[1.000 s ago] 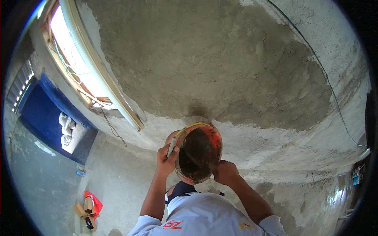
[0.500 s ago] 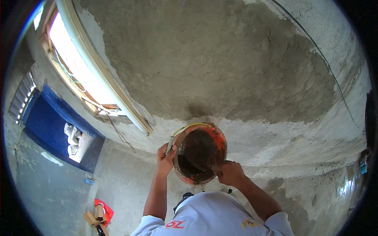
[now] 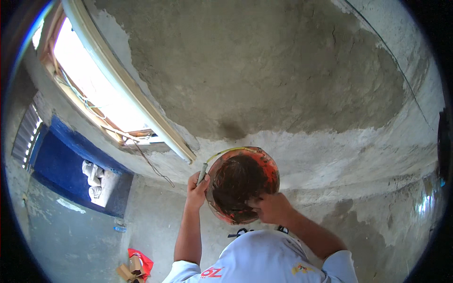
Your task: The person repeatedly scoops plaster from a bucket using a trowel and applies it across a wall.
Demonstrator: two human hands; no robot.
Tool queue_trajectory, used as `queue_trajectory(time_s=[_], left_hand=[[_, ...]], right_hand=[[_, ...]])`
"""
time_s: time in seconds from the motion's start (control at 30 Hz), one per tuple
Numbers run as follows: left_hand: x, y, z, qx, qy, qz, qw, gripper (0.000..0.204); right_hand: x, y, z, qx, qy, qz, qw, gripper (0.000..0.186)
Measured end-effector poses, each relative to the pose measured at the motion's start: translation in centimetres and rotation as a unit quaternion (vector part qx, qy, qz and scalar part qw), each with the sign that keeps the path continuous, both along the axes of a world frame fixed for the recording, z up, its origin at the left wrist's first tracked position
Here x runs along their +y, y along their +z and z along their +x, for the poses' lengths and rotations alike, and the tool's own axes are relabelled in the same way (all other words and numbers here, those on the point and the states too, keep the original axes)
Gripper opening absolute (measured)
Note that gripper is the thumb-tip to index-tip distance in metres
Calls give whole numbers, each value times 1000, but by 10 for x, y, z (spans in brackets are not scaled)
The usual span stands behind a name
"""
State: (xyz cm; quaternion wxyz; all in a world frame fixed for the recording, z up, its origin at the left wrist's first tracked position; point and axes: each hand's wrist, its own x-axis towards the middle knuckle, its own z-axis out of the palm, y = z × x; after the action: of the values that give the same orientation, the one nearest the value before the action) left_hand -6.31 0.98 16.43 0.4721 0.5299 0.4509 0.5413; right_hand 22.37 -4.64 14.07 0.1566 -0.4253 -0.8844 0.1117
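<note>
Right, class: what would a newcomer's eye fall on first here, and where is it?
Probably the orange bucket at the centre, dark inside, with the left hand on its handle grip and the right hand at its lower-right rim. Above it spreads a broad patch of darker grey plaster; at upper left, the window glares white.

Window blown out; bucket interior dim, perhaps blurred

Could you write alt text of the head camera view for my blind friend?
A person's left hand grips the handle of an orange bucket of dark material; the right hand is at the bucket's opening, and whether it holds anything is unclear. Ahead is a wall with a large darker patch, a bright window at upper left.
</note>
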Motion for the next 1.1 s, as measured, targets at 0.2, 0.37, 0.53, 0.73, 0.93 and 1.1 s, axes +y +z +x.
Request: queue_trajectory(time_s=[0.2, 0.37, 0.53, 0.73, 0.93, 1.1], left_hand=[[4, -11, -23, 34, -13, 6, 999, 33], [7, -2, -7, 63, -68, 41, 995, 31], [14, -7, -1, 82, -90, 62, 991, 33], [21, -16, 9, 102, -127, 80, 983, 32], [22, -30, -10, 69, -61, 20, 996, 28], [21, -24, -15, 38, -12, -23, 999, 30]], right_hand=[[31, 52, 11, -170, -57, -65, 982, 19], [53, 55, 1, -217, -53, 4, 975, 16], [51, 51, -5, -227, -33, -78, 970, 16], [53, 4, 13, 1, -25, -184, 983, 24], [32, 5, 18, 214, -103, -420, 876, 33], [29, -12, 13, 144, -174, -217, 950, 30]])
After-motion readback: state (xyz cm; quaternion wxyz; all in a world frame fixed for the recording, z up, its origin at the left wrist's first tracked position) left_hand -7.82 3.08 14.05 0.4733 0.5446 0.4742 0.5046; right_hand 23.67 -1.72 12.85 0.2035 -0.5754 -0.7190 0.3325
